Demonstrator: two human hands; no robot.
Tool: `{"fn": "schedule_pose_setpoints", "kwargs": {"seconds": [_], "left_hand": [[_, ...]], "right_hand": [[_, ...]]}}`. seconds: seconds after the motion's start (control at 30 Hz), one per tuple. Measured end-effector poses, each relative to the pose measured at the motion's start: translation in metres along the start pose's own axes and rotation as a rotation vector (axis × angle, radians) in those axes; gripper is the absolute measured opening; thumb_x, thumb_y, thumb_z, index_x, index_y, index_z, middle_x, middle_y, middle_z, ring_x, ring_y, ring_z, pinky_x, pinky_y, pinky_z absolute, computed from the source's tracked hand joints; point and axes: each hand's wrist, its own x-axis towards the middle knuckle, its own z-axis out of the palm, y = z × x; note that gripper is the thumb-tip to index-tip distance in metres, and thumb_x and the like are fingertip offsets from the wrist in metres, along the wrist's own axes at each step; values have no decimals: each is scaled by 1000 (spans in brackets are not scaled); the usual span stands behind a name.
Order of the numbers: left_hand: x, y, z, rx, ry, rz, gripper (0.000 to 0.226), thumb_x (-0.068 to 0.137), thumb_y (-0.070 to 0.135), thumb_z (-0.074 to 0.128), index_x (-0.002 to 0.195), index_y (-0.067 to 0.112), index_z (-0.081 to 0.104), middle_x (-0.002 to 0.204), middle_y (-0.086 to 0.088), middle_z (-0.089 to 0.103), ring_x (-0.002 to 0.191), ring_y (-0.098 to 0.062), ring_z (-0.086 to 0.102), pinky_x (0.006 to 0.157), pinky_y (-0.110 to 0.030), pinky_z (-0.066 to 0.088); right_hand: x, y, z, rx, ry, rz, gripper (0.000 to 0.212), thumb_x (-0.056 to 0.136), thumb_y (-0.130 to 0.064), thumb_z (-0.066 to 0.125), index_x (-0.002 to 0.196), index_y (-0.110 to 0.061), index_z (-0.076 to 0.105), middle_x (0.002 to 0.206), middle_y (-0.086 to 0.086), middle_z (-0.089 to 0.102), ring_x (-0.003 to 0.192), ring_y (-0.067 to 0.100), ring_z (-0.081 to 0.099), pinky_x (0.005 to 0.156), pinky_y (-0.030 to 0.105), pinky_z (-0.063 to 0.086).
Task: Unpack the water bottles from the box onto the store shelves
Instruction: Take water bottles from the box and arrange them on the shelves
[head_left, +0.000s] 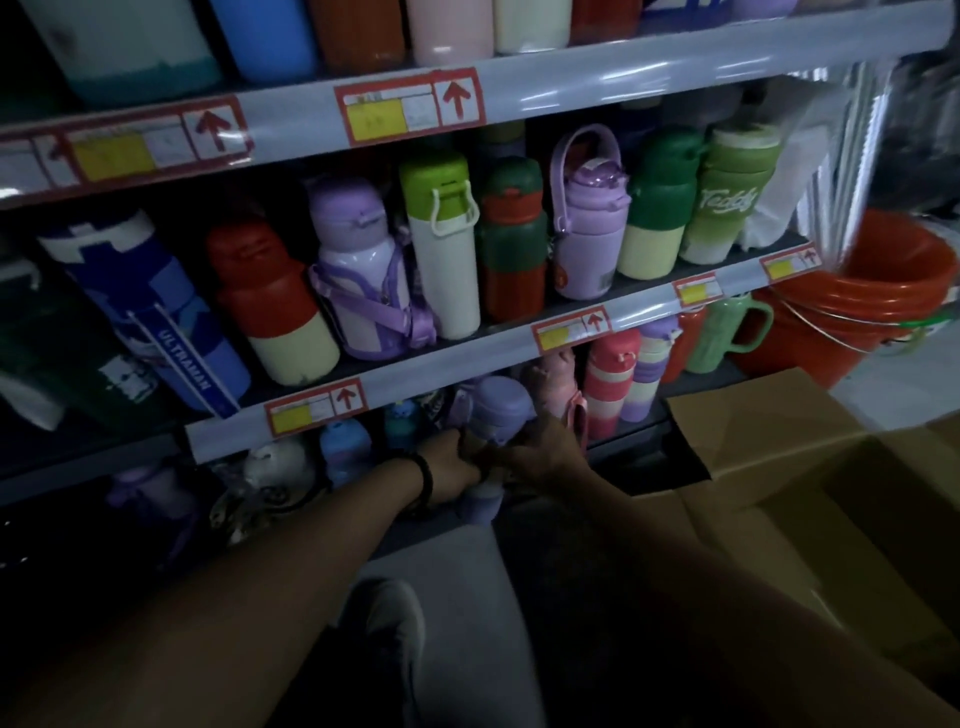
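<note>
Both hands are on the purple bottle at the bottom shelf: left hand wraps its middle, right hand curls round the other side. Best stand it upright and slide it back between the blue bottle and the striped pink bottle before letting go. Dim aisle, grey floor, open cardboard box just right, orange buckets beyond.

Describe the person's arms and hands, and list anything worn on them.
Both arms are bare as far as the frame shows: no sleeve on the left arm or the right arm. The left wrist carries a dark beaded bracelet. The left hand and right hand wear no gloves; the light is too dim to show any rings. The right wrist looks bare.
</note>
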Motion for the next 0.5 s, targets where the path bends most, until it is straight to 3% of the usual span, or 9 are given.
{"fn": "schedule_pose_setpoints", "kwargs": {"seconds": [0.1, 0.23, 0.3, 0.33, 0.4, 0.5], "left_hand": [[12, -10, 21, -179, 160, 46, 23, 94, 10, 66, 104, 21, 50, 116, -8, 63, 116, -29, 61, 99, -39, 50], [21, -9, 53, -505, 385, 130, 37, 95, -7, 62, 131, -1, 53, 114, -5, 59, 99, -10, 57, 85, -19, 41], [31, -11, 69, -637, 448, 155, 42, 93, -11, 64, 133, -10, 51, 118, -9, 62, 92, 0, 58, 80, -11, 45], [39, -14, 77, -686, 484, 154, 46, 91, -8, 69, 134, -9, 52, 123, -10, 64, 96, -3, 61, 83, -9, 47], [53, -19, 88, -717, 553, 146, 62, 82, 13, 75, 138, 2, 54, 134, -8, 65, 115, -15, 62, 99, -24, 52], [73, -33, 101, -746, 528, 158, 82, 71, 36, 69, 148, 16, 47, 144, 0, 59, 133, -19, 56, 111, -45, 49]], "right_hand": [[4, 2, -5, 5, 1, 14, 97, 53, -58, 97, 139, -29, 61, 128, -10, 71, 116, 10, 67, 103, 35, 55], [14, 14, 7, -16, 105, 35, 91, 59, -56, 92, 139, -28, 59, 130, -4, 72, 120, 18, 68, 101, 37, 56], [22, 21, 11, -7, 145, 15, 79, 69, -44, 94, 138, -28, 60, 129, -4, 72, 120, 18, 68, 96, 28, 52], [28, 23, 12, -28, 142, -7, 77, 71, -41, 94, 138, -27, 60, 129, -5, 72, 119, 16, 67, 93, 24, 49], [37, 24, 9, -34, 119, -66, 76, 72, -35, 96, 138, -27, 60, 124, -11, 71, 115, 9, 65, 91, 19, 45], [54, 35, 13, 19, 85, -98, 79, 69, -29, 98, 138, -27, 59, 122, -18, 66, 116, 6, 64, 97, 23, 49]]}}
